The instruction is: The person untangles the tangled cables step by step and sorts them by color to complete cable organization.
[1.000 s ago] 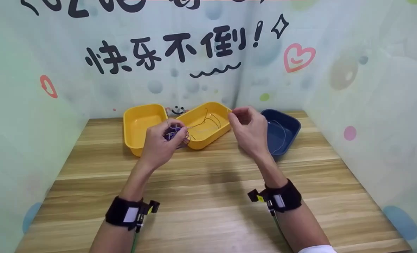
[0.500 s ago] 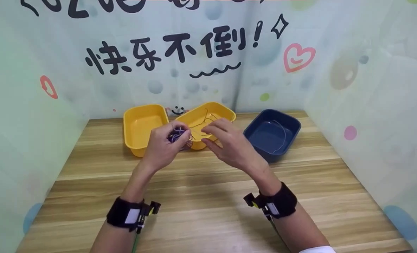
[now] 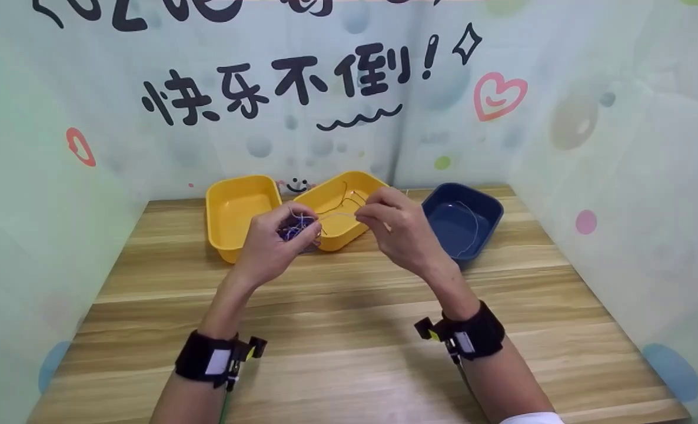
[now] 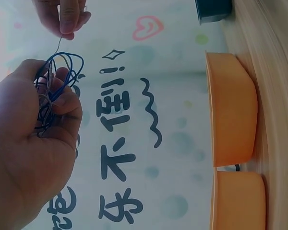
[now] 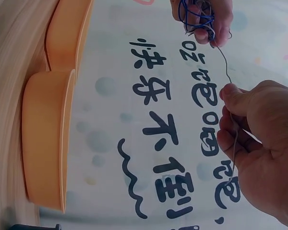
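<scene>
A tangle of thin blue and whitish wires [image 3: 295, 226] is held in my left hand [image 3: 271, 240], the fingers curled round it. From the tangle a pale grey wire [image 5: 226, 63] runs across to my right hand [image 3: 406, 233], which pinches it between thumb and fingertips. Past that pinch the wire's loose end trails along the palm in the right wrist view. Both hands are raised in front of the middle yellow bin [image 3: 349, 238], where several dark wires [image 3: 343, 204] lie. Part of the tangle is hidden by the left fingers.
Another yellow bin [image 3: 231, 219] stands to the left. At the right is a dark blue bin [image 3: 443, 227] with a pale wire [image 3: 475, 227] inside. All three sit at the back of the wooden table [image 3: 325, 341], before a printed backdrop [image 3: 325, 135].
My right hand moves left from beside the blue bin to the tangle, then back a little rightward, now pinching the pale grey wire. The left hand stays nearly still.
</scene>
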`<state>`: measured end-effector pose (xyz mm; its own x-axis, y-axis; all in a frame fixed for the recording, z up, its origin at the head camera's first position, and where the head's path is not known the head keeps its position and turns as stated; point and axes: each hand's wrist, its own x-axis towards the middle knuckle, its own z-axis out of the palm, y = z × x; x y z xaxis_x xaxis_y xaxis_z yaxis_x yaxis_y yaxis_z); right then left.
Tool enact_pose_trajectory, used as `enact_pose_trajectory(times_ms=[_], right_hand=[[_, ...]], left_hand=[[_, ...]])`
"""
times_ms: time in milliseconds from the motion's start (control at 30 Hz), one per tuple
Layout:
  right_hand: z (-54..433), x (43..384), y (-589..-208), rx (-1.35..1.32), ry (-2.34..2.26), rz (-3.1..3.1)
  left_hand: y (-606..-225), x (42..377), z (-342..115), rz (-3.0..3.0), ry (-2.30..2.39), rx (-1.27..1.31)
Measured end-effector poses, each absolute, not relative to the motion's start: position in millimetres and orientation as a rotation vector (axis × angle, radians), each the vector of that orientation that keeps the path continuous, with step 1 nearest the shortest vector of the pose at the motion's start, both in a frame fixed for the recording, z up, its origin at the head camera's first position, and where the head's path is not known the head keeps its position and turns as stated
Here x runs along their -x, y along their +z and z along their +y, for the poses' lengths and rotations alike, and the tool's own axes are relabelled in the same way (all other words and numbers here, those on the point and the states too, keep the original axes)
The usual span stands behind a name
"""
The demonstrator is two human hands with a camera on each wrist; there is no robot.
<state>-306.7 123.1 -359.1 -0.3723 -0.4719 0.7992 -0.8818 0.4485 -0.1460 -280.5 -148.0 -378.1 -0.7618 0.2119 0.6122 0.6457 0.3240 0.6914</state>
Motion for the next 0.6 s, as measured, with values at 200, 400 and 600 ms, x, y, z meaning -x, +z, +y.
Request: enact_pose_trajectory(times_ms=[200, 400, 600], right_hand=[[136, 314, -356, -1.061, 0.822, -2.005], [152, 323, -355, -0.993, 0.865, -2.025], [159, 328, -354, -0.903, 0.951, -2.06]], left_hand=[[-375, 280, -157, -2.163, -1.437, 0.746], [-369, 277, -169, -2.159, -1.437, 0.689], [-366, 276, -176, -2.182, -1.427, 0.691]])
